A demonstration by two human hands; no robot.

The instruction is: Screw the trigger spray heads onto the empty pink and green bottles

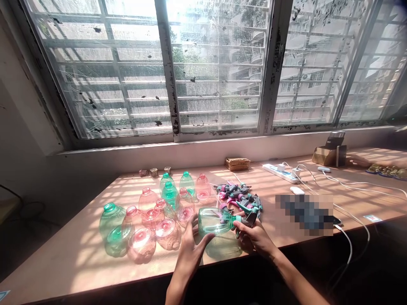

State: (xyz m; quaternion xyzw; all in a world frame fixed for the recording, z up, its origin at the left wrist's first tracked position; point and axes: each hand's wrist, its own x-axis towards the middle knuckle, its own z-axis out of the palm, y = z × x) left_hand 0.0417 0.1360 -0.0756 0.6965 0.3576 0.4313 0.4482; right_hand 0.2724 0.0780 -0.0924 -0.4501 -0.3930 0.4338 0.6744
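Observation:
A clear green plastic bottle (pixel 213 221) lies sideways between my hands, above the table's front edge. Its base end is gripped by my left hand (pixel 193 239), thumb along the near side. At the neck, my right hand (pixel 254 235) closes its fingers around a dark grey and green spray trigger head (pixel 248 219); whether it is fully seated on the neck I cannot tell. Behind the bottle lies a pile of loose spray heads (pixel 237 192) in grey, pink and green. To the left stand several open pink bottles (pixel 140 237) and green bottles (pixel 110 224).
The wooden table (pixel 73 237) runs below barred windows. A small woven box (pixel 237 164), a power strip (pixel 280 173) and white cables (pixel 352 212) are at the back and right. Beside a blurred-out patch lies a phone edge (pixel 336 220). Another person's hand (pixel 359 161) rests far right.

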